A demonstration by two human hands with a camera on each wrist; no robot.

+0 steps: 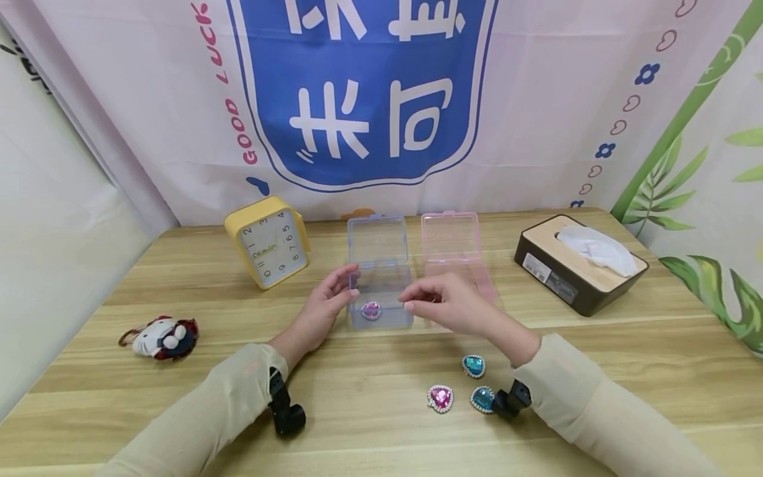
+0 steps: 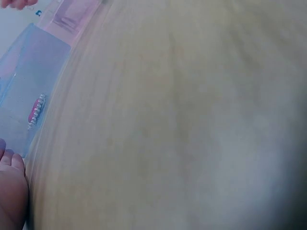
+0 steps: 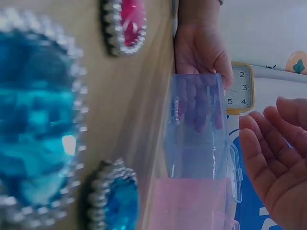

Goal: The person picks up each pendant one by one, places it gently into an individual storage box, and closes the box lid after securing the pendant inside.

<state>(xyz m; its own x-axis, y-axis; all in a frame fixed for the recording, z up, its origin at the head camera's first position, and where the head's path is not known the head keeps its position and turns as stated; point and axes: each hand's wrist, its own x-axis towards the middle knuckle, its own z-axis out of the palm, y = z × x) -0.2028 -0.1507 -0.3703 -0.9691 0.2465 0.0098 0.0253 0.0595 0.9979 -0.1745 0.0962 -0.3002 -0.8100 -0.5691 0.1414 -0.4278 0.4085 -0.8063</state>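
A clear blue plastic box (image 1: 381,281) stands with its lid up, and a pink jewelled piece (image 1: 371,311) lies inside near its front left corner. My left hand (image 1: 316,311) rests along the box's left side; in the right wrist view its fingers (image 3: 189,98) extend straight behind the see-through wall. Over the box's front right edge hovers my right hand (image 1: 450,305), fingers loosely bent, holding nothing. Nearer me on the table are a pink heart-shaped jewel (image 1: 440,398) and two blue jewels (image 1: 473,366) (image 3: 38,120), all rimmed with small clear stones.
A pink plastic box (image 1: 451,238) with a raised lid stands right of the blue one, partly behind my right hand. A yellow clock (image 1: 268,245) and a plush toy (image 1: 163,338) are on the left. The tissue box (image 1: 572,271) sits back right.
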